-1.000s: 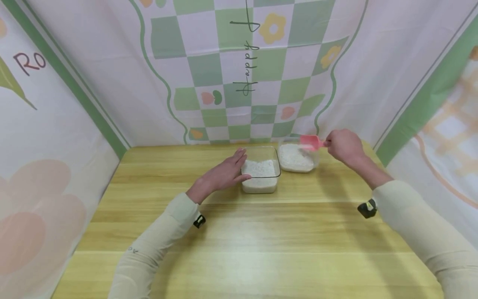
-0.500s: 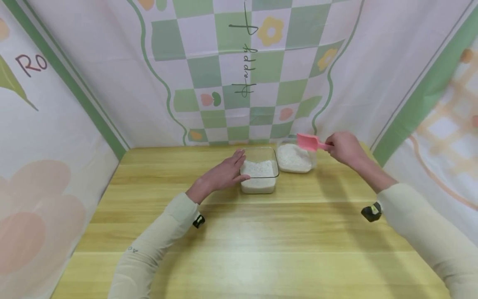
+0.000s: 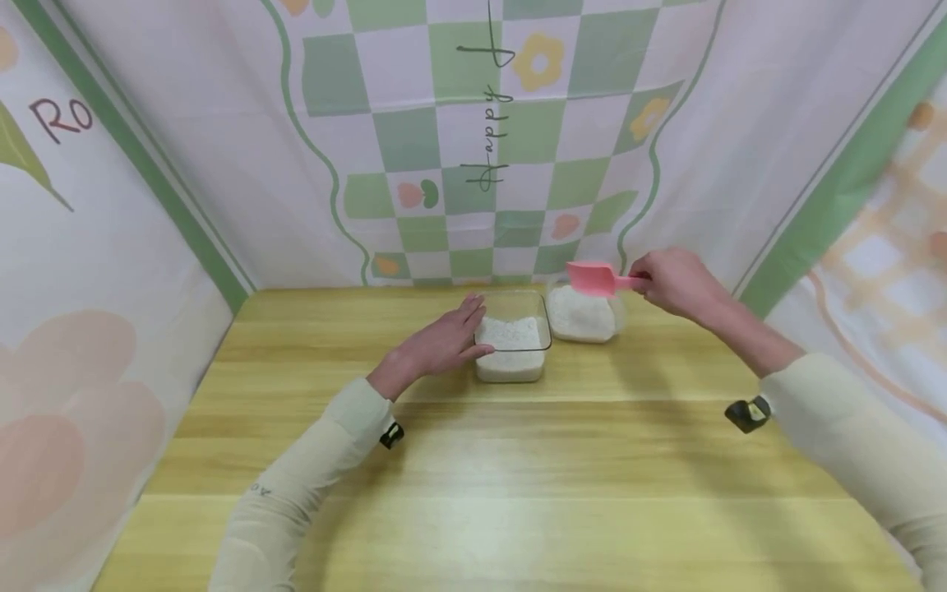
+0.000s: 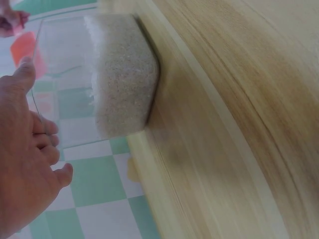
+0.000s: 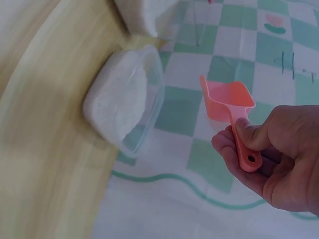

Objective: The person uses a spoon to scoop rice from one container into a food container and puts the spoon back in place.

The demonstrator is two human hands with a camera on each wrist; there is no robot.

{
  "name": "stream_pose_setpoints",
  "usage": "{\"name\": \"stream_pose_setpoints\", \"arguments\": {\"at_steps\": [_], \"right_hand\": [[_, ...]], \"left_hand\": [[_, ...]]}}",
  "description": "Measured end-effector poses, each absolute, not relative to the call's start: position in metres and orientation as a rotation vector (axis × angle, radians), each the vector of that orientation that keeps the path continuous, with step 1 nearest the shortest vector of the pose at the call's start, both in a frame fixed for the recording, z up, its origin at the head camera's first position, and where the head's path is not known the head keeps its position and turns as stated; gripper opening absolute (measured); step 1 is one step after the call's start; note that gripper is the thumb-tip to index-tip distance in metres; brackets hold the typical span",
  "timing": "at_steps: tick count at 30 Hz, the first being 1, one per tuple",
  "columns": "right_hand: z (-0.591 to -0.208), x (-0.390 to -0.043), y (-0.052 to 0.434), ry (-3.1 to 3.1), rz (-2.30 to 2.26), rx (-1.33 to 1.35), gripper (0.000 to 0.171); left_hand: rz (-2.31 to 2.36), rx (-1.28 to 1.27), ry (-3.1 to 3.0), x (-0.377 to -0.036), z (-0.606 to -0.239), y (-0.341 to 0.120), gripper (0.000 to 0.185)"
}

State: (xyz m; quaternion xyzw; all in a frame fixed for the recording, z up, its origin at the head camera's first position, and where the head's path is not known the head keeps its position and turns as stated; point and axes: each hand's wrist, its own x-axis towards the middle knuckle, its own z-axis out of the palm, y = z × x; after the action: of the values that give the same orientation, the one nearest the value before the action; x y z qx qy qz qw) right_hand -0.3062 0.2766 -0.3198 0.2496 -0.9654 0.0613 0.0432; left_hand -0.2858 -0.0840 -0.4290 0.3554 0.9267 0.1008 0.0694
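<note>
My right hand (image 3: 676,284) grips the handle of a small pink scoop (image 3: 592,279), thumb along the handle. The scoop hangs above a plastic tub (image 5: 158,97) holding white grain, its bare pink inside showing in the right wrist view. To the left of the tub stands a square glass container (image 3: 512,362), partly filled with pale grain (image 4: 124,74) that looks like rice. My left hand (image 3: 444,339) rests on the container's left rim, fingers nearly straight on the far part and thumb on the near part.
Both containers stand near the back edge of a wooden table (image 3: 473,493). Behind them hangs a checked green and white cloth (image 3: 473,189). Printed cloth also hangs at both sides.
My right hand has brought the scoop a little to the left above the tub. The left hand and the glass container hold their place.
</note>
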Motion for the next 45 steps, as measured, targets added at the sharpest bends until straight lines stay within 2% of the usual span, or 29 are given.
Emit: {"name": "stream_pose_setpoints", "arguments": {"at_steps": [10, 15, 21, 29, 35, 40, 45], "right_hand": [[-0.302, -0.292, 0.226, -2.886, -0.023, 0.967, 0.02], [-0.301, -0.292, 0.204, -2.892, -0.094, 1.067, 0.019], [-0.304, -0.3, 0.178, -2.906, -0.243, 1.197, 0.021], [-0.314, -0.318, 0.146, -2.761, -0.475, 1.566, 0.025], [-0.324, -0.33, 0.129, -2.84, -0.641, 1.663, 0.021], [-0.329, -0.343, 0.129, -2.958, -0.491, 1.629, 0.009], [-0.336, -0.355, 0.144, -2.855, -0.085, 1.616, 0.031]], "left_hand": [[0.302, 1.061, 2.8, -0.286, -0.429, -0.083, 0.081], [0.298, 1.064, 2.799, -0.286, -0.429, -0.083, 0.081], [0.307, 1.054, 2.799, -0.285, -0.427, -0.083, 0.082], [0.299, 1.052, 2.805, -0.283, -0.428, -0.08, 0.082], [0.305, 1.064, 2.793, -0.279, -0.426, -0.074, 0.081], [0.318, 1.067, 2.787, -0.277, -0.424, -0.071, 0.081], [0.294, 1.078, 2.794, -0.28, -0.425, -0.07, 0.08]]}}
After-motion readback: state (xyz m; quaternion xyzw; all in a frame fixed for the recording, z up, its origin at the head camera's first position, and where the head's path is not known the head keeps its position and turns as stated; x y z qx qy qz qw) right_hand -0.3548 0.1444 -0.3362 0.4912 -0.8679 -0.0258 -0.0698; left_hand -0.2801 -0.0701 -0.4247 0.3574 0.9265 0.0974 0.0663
